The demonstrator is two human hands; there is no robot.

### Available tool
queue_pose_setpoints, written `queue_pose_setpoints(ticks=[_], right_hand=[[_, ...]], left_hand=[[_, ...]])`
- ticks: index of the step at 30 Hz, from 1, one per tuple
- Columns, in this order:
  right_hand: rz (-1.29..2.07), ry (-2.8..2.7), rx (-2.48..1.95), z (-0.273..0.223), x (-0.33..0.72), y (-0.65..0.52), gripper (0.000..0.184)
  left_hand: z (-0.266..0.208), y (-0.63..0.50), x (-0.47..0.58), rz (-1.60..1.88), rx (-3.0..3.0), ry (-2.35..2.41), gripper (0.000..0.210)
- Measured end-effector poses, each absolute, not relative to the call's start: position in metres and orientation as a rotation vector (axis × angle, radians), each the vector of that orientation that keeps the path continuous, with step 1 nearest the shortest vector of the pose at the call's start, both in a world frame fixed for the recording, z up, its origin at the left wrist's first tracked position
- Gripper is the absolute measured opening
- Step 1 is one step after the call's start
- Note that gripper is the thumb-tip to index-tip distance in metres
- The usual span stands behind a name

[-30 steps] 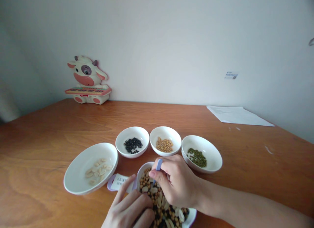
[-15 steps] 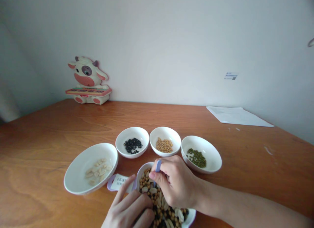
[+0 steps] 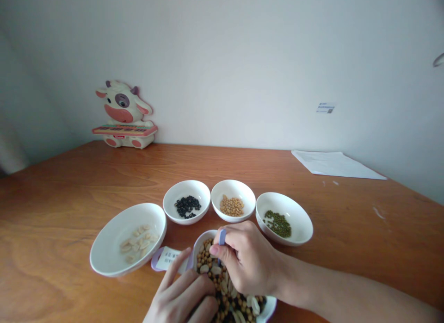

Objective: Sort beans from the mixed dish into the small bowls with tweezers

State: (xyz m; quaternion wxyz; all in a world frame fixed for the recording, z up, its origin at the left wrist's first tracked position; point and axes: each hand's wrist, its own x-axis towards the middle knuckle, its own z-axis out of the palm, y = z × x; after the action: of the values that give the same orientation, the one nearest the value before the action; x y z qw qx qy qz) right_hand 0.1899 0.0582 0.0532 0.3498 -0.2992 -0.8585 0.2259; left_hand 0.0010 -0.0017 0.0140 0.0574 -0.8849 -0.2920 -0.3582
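A plain white wall backs the wooden desk (image 3: pixel 69 198) I am watching from afar, a cow-shaped toy keyboard (image 3: pixel 124 116) at its far edge. My landmark is the bowl of mixed beans (image 3: pixel 208 260), nearest the camera. The right hand (image 3: pixel 248 263) sits directly over it, its grip closed around a small lilac tool (image 3: pixel 222 236) whose long axis runs nearly upright, tip down among the beans. The left hand (image 3: pixel 183 297) rests against the bowl's near-left rim, fingers loosely curled, holding nothing I can make out. Beyond the bowl, four white dishes fan out: peanuts (image 3: pixel 138 244) far-left, black beans (image 3: pixel 187 206) and soybeans (image 3: pixel 232 205) straight beyond, green beans (image 3: pixel 278 223) far-right, closest to the right hand.
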Motion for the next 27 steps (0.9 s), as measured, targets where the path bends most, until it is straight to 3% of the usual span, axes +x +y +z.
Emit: queue_pose_setpoints(ticks=[27], right_hand=[[0.539,-2.248,-0.850,0.053,0.190,0.057,0.026]], left_hand=[[-0.003,-0.005,0.005,-1.117,-2.533,-0.912,0.037]])
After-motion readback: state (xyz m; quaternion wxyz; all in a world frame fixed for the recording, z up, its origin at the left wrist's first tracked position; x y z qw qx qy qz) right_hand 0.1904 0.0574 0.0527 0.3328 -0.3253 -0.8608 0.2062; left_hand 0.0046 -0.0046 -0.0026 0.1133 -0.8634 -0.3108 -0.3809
